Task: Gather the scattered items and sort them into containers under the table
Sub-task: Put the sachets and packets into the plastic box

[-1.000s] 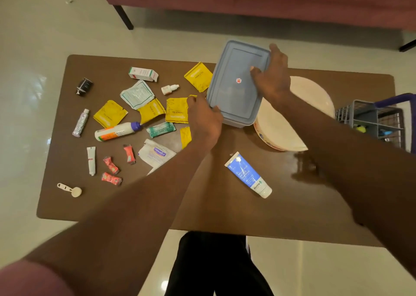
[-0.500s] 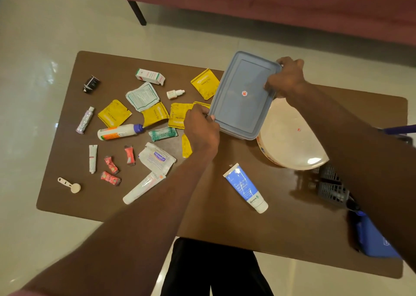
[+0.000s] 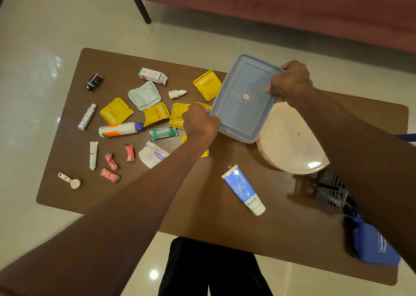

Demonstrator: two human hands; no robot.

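A grey-blue rectangular lidded container [image 3: 243, 99] is held over the brown table [image 3: 202, 219]. My left hand [image 3: 200, 122] grips its near left corner and my right hand [image 3: 290, 81] grips its far right corner. Scattered items lie on the table's left half: several yellow tea sachets [image 3: 116, 113], a white bottle with a purple cap [image 3: 119, 129], small tubes [image 3: 93, 155], red sachets [image 3: 110, 174], a small box [image 3: 153, 76], a dropper bottle [image 3: 176, 93]. A blue and white face wash tube [image 3: 244, 189] lies near the middle.
A round cream lidded bowl [image 3: 290, 142] sits on the table just right of the container. A grey mesh basket [image 3: 331, 189] and a blue pouch [image 3: 371, 244] are at the right. A small scoop [image 3: 71, 180] lies near the left front edge. A sofa stands beyond.
My right hand slid from the container's lid to grip its far right corner. The container tilted slightly. The camera view shifted, so the basket now appears lower right.
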